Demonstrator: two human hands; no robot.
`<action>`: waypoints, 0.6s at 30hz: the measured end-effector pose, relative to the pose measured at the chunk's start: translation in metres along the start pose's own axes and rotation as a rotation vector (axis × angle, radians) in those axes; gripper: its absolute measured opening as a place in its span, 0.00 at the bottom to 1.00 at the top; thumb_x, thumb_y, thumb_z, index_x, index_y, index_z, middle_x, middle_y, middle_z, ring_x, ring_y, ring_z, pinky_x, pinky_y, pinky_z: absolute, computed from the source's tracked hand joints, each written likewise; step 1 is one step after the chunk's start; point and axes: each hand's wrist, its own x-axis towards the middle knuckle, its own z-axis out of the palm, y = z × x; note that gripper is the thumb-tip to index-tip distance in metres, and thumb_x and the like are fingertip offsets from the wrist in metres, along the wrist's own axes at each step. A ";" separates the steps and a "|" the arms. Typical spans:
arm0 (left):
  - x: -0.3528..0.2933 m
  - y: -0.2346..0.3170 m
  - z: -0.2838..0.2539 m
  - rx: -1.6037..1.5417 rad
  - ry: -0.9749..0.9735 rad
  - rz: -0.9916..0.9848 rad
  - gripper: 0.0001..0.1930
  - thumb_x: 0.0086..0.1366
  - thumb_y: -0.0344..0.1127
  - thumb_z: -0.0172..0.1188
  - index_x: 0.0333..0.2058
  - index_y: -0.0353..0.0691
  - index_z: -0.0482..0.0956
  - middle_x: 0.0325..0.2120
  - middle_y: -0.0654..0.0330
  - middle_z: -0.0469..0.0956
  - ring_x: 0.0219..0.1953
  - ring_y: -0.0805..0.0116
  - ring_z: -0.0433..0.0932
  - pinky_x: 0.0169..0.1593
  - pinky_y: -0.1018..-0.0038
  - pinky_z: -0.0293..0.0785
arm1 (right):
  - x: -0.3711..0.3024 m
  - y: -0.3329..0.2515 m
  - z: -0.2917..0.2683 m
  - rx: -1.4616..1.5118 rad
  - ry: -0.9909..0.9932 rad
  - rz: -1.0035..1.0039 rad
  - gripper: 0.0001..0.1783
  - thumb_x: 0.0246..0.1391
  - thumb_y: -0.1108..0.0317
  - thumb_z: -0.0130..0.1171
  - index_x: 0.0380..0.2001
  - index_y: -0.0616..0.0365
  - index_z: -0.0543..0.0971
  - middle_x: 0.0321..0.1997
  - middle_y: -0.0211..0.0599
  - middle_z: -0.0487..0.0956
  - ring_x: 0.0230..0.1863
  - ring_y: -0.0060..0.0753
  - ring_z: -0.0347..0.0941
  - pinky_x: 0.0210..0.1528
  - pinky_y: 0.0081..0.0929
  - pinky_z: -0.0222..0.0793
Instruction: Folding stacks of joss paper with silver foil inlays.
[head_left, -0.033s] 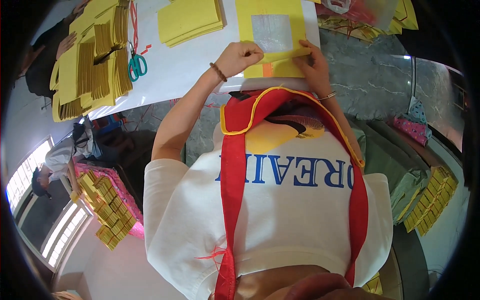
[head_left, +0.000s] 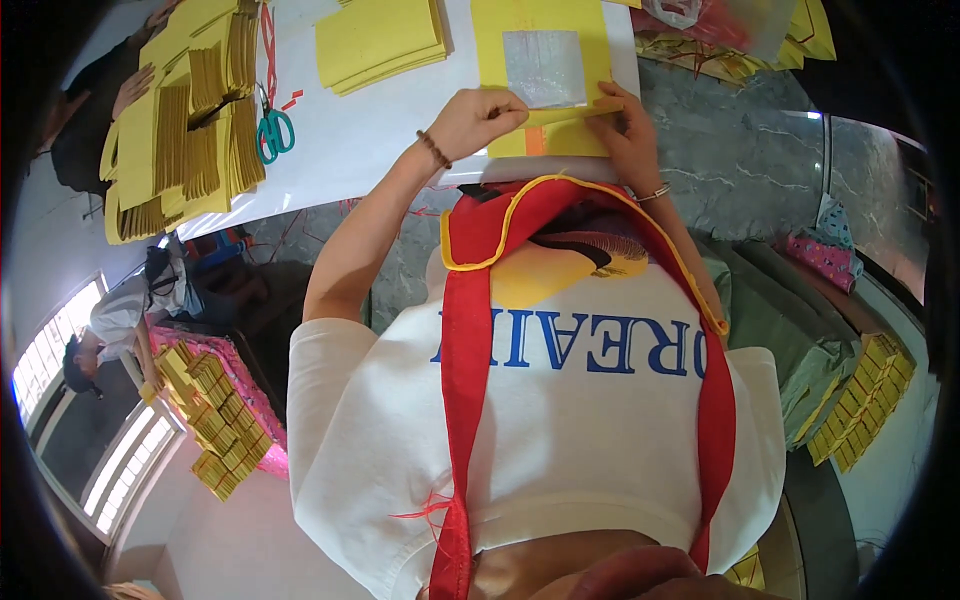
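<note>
A sheet of yellow paper (head_left: 492, 45) with a silver square (head_left: 545, 68) and an orange strip (head_left: 535, 141) lies on the white table's near right part. My left hand (head_left: 487, 117) is closed, its fingers pinching the left end of a raised fold across the paper. At the fold's right end my right hand (head_left: 628, 130) grips the edge between thumb and fingers. The fold runs just below the silver square. Some of the left fingertips are hidden behind the hand. To the left lies a small stack of yellow paper (head_left: 375, 45).
Scissors with green handles (head_left: 274, 135) and red strips (head_left: 268, 50) lie left on the white table (head_left: 330, 135). Folded yellow bundles (head_left: 165, 130) fill its left end, with another person's hand (head_left: 132, 90) on them. A person (head_left: 130, 315) handles yellow packets (head_left: 215, 405) farther left.
</note>
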 end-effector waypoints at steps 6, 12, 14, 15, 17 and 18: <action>-0.019 -0.010 -0.015 0.396 0.112 0.485 0.32 0.49 0.39 0.65 0.55 0.47 0.67 0.54 0.54 0.67 0.58 0.52 0.59 0.57 0.61 0.58 | 0.000 0.003 0.003 -0.010 0.005 -0.120 0.14 0.42 0.78 0.58 0.37 0.61 0.75 0.50 0.44 0.74 0.51 0.40 0.71 0.52 0.28 0.65; -0.006 -0.043 0.001 0.845 0.418 0.492 0.27 0.48 0.32 0.59 0.51 0.47 0.71 0.52 0.58 0.69 0.53 0.57 0.65 0.54 0.61 0.60 | -0.002 0.007 -0.001 -0.040 -0.079 -0.141 0.13 0.48 0.79 0.54 0.40 0.59 0.73 0.55 0.40 0.69 0.55 0.33 0.66 0.56 0.26 0.60; -0.010 -0.035 -0.001 0.896 0.427 0.531 0.24 0.51 0.29 0.55 0.50 0.47 0.73 0.51 0.59 0.70 0.51 0.57 0.68 0.53 0.62 0.62 | -0.003 0.002 0.001 -0.028 0.008 -0.085 0.15 0.43 0.76 0.58 0.39 0.58 0.75 0.57 0.43 0.69 0.56 0.43 0.66 0.55 0.31 0.62; -0.014 -0.033 -0.002 0.897 0.432 0.530 0.24 0.51 0.29 0.55 0.50 0.47 0.73 0.51 0.59 0.70 0.51 0.57 0.68 0.53 0.62 0.62 | -0.003 -0.005 0.000 -0.029 0.005 -0.089 0.15 0.43 0.76 0.58 0.39 0.58 0.75 0.57 0.43 0.69 0.56 0.43 0.66 0.55 0.31 0.62; -0.020 -0.028 -0.004 0.846 0.383 0.616 0.22 0.53 0.29 0.53 0.49 0.46 0.73 0.49 0.58 0.72 0.49 0.56 0.69 0.51 0.64 0.66 | -0.003 -0.018 -0.003 -0.334 0.049 -0.279 0.16 0.43 0.71 0.60 0.40 0.55 0.75 0.60 0.41 0.65 0.59 0.44 0.63 0.58 0.35 0.57; -0.024 -0.025 -0.003 0.845 0.385 0.615 0.22 0.53 0.29 0.53 0.49 0.46 0.73 0.49 0.58 0.72 0.49 0.56 0.69 0.51 0.64 0.66 | -0.005 -0.019 -0.006 -0.334 0.048 -0.280 0.16 0.43 0.71 0.60 0.40 0.55 0.75 0.60 0.41 0.65 0.59 0.44 0.63 0.58 0.35 0.57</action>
